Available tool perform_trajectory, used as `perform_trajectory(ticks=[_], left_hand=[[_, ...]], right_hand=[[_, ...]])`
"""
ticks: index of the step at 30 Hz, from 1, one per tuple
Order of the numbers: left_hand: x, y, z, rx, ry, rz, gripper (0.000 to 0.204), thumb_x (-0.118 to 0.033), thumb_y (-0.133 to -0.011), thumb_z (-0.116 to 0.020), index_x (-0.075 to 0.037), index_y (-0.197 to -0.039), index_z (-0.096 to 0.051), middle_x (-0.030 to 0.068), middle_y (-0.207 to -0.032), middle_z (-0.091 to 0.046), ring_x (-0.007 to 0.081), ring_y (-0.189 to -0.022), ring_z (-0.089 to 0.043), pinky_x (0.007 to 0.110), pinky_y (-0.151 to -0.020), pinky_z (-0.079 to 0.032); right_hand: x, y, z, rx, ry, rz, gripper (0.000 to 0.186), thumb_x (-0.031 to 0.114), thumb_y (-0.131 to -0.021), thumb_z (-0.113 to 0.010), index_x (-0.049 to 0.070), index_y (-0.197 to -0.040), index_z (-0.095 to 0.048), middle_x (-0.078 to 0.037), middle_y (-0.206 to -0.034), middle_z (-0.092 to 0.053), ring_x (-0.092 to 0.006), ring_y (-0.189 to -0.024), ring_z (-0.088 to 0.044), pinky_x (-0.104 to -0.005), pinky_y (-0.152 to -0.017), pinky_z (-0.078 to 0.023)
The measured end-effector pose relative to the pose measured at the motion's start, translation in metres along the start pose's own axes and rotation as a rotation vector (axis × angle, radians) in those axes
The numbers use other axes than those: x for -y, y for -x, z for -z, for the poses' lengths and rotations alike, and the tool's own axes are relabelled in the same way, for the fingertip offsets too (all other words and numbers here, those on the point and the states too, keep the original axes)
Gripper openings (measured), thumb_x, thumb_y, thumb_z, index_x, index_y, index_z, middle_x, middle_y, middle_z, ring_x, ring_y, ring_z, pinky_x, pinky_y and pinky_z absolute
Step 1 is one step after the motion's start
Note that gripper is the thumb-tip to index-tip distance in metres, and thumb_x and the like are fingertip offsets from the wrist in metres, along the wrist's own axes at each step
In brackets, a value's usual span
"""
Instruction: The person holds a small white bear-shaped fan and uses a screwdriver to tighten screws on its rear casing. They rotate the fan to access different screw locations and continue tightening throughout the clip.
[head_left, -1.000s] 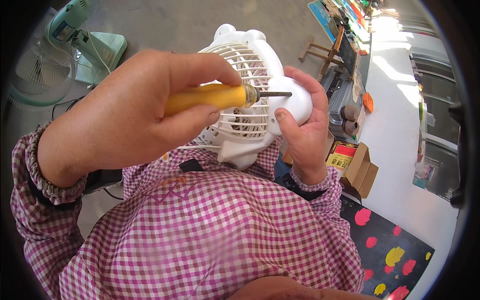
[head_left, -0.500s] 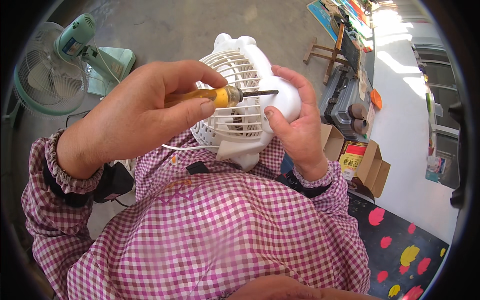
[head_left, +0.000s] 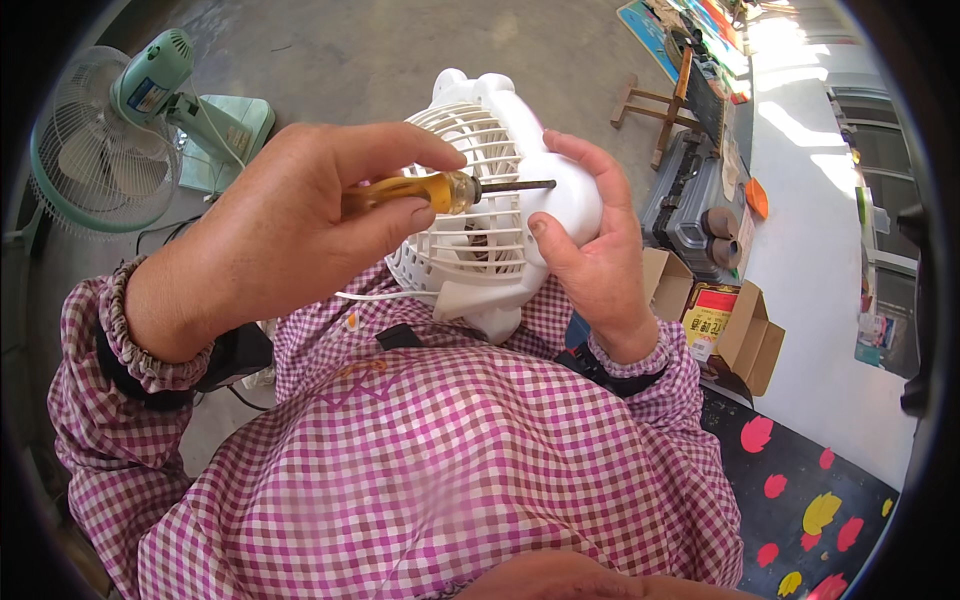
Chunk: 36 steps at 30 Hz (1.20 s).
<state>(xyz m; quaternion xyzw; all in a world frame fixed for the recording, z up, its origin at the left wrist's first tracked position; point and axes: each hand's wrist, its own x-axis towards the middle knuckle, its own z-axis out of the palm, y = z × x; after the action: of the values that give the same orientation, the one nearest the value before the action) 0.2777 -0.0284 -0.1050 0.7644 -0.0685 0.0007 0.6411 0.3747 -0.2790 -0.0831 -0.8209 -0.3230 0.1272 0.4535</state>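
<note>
My left hand (head_left: pixel 270 240) is closed round the yellow handle of a screwdriver (head_left: pixel 446 192), whose dark shaft points right, its tip over the smooth rounded white end (head_left: pixel 568 198) of a small fan (head_left: pixel 480 250). I cannot tell if the tip touches it. My right hand (head_left: pixel 605 280) grips that rounded end, thumb on the near side and fingers round the far side. The fan has a white slatted grille and a white cord (head_left: pixel 390 294), and sits above my checked smock (head_left: pixel 430 460).
A mint-green fan (head_left: pixel 150 85) stands at upper left. To the right are a wooden stand (head_left: pixel 645 95), a grey case (head_left: pixel 670 200), an orange object (head_left: pixel 756 198), an open cardboard box (head_left: pixel 750 340) and a black board with leaf shapes (head_left: pixel 730 450). A windowed wall (head_left: pixel 810 250) runs behind them.
Since a second ago the fan and both hands sit a little lower in the picture, and the surroundings have shifted slightly with the view. Both grips stay much the same.
</note>
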Motion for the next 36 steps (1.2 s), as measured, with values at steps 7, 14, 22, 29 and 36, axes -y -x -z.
perform_trajectory(ticks=[7, 14, 22, 29, 36], left_hand=[[-0.007, -0.003, -0.004, -0.043, -0.352, -0.279, 0.038, 0.005, -0.083, -0.069, -0.004, -0.120, -0.066, 0.0130, -0.090, -0.067, 0.0191, -0.069, -0.066, 0.028, -0.059, -0.051], [-0.006, -0.006, -0.009, -0.047, -0.442, -0.319, 0.040, 0.005, -0.082, -0.070, -0.006, -0.120, -0.065, 0.0118, -0.087, -0.066, 0.0205, -0.063, -0.062, 0.031, -0.055, -0.047], [-0.005, 0.057, 0.079, -0.142, -0.384, -0.149, 0.039, -0.004, -0.090, -0.065, -0.007, -0.129, -0.061, 0.0027, -0.075, -0.061, 0.0089, -0.055, -0.049, 0.024, -0.050, -0.040], [0.123, 0.158, 0.181, -0.498, 0.156, 0.482, 0.031, -0.018, -0.092, -0.068, 0.001, -0.115, -0.060, -0.0019, -0.075, -0.055, 0.0079, -0.058, -0.051, 0.022, -0.055, -0.043], [0.228, 0.282, 0.215, -0.970, -0.513, 0.440, 0.024, -0.026, -0.087, -0.072, -0.005, -0.098, -0.067, 0.0075, -0.071, -0.060, 0.0221, -0.061, -0.060, 0.036, -0.058, -0.046]], right_hand=[[-0.001, -0.002, 0.005, 0.009, -0.014, -0.017, 0.060, -0.004, -0.082, -0.065, 0.006, -0.138, -0.047, -0.013, -0.134, -0.050, -0.0232, -0.124, -0.051, -0.0349, -0.105, -0.042], [-0.002, 0.000, 0.007, -0.010, -0.027, -0.043, 0.060, -0.005, -0.082, -0.065, 0.007, -0.138, -0.048, -0.013, -0.134, -0.050, -0.0229, -0.124, -0.051, -0.0349, -0.106, -0.042], [0.024, 0.002, -0.026, -0.103, -0.167, -0.060, 0.064, -0.006, -0.079, -0.060, 0.002, -0.140, -0.041, -0.014, -0.136, -0.051, -0.0231, -0.127, -0.050, -0.0372, -0.110, -0.040], [0.064, 0.023, -0.054, -0.214, -0.308, -0.017, 0.077, 0.016, -0.086, -0.071, -0.002, -0.149, -0.031, -0.022, -0.152, -0.038, -0.0330, -0.142, -0.039, -0.0457, -0.118, -0.033], [0.095, 0.048, -0.078, -0.258, -0.536, -0.036, 0.071, 0.018, -0.084, -0.071, 0.001, -0.143, -0.036, -0.022, -0.151, -0.038, -0.0358, -0.139, -0.041, -0.0497, -0.116, -0.036]])
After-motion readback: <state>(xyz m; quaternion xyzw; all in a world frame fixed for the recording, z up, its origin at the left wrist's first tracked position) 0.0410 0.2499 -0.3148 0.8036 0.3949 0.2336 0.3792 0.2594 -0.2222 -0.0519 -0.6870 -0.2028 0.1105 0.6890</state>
